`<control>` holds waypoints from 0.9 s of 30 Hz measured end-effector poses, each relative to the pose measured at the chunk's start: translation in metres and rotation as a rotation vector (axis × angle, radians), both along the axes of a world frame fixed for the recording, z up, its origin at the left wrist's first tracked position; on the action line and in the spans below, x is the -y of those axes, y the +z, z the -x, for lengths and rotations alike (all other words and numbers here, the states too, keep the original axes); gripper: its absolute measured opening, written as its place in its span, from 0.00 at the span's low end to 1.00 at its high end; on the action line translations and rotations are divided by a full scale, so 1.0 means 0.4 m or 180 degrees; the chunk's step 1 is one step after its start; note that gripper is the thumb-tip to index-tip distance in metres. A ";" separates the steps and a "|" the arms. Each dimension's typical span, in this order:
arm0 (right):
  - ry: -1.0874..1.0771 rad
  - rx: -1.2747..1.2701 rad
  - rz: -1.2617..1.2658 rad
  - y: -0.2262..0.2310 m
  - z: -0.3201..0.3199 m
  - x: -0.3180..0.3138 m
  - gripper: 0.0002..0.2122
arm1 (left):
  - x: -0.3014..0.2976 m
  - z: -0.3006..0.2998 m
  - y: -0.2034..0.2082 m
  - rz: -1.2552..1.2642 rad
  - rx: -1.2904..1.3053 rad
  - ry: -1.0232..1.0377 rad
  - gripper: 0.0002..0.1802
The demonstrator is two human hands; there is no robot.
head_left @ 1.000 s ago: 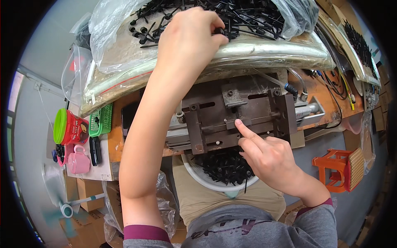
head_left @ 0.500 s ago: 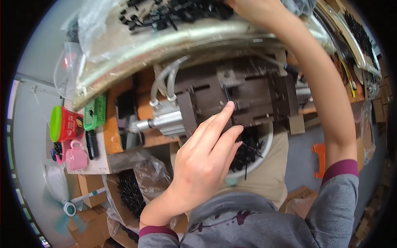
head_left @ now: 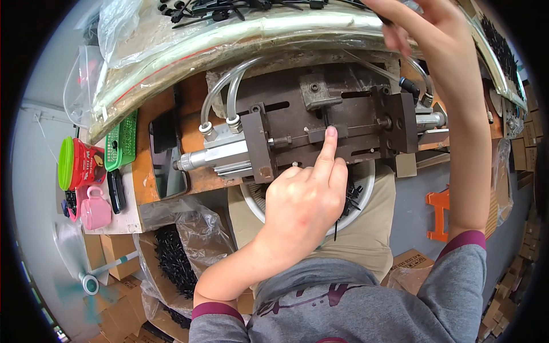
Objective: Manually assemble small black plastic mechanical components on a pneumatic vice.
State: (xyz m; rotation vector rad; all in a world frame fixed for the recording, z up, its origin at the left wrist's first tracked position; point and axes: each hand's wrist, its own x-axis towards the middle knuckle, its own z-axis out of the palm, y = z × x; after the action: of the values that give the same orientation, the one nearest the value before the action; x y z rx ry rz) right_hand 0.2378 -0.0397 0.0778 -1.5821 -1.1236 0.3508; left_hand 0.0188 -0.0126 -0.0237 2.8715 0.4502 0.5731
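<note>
My left hand [head_left: 303, 208] reaches over a dark brown metal fixture [head_left: 357, 117]. Its index finger is stretched out, with the tip on a small block at the fixture's middle; the other fingers are bent. A thin black stem [head_left: 326, 117] lies just beyond that fingertip, under a grey metal bracket [head_left: 315, 94]. At the upper right, my right hand [head_left: 437, 34] is raised above the edge of a plastic-lined tray [head_left: 274, 28]. A small black piece [head_left: 386, 21] shows at its bent, slightly blurred fingers. Several black plastic parts with long stems [head_left: 220, 11] lie in the tray.
Silver air cylinders [head_left: 231, 157] with clear hoses flank the fixture. A white tub [head_left: 370, 188] of black parts sits below it, on my lap. At left are a phone [head_left: 166, 154], a green basket [head_left: 123, 140], a pink cup [head_left: 96, 211] and a fan [head_left: 90, 284].
My right hand has come back from the tray's parts toward me, with a small black piece at its fingers. My left index fingertip stays at the fixture's middle while the other fingers have curled.
</note>
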 end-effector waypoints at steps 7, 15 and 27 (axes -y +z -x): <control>0.0489 -0.0078 -0.0113 -0.144 0.090 0.180 0.15 | -0.172 -0.067 0.156 0.0208 0.1348 -0.0237 0.11; 0.0752 0.1783 0.0400 -0.244 0.208 0.216 0.14 | -0.452 -0.235 0.274 -0.0625 0.1107 0.0114 0.13; 0.0796 0.2478 0.0740 -0.182 0.189 0.172 0.16 | -0.256 -0.070 0.234 0.1083 0.1182 -0.0209 0.12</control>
State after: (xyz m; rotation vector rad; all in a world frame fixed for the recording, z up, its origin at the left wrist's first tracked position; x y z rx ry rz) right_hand 0.1620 -0.1085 0.0048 -1.8436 -1.9414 0.0081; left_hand 0.0468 0.0900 0.0698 2.3796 0.3510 0.8981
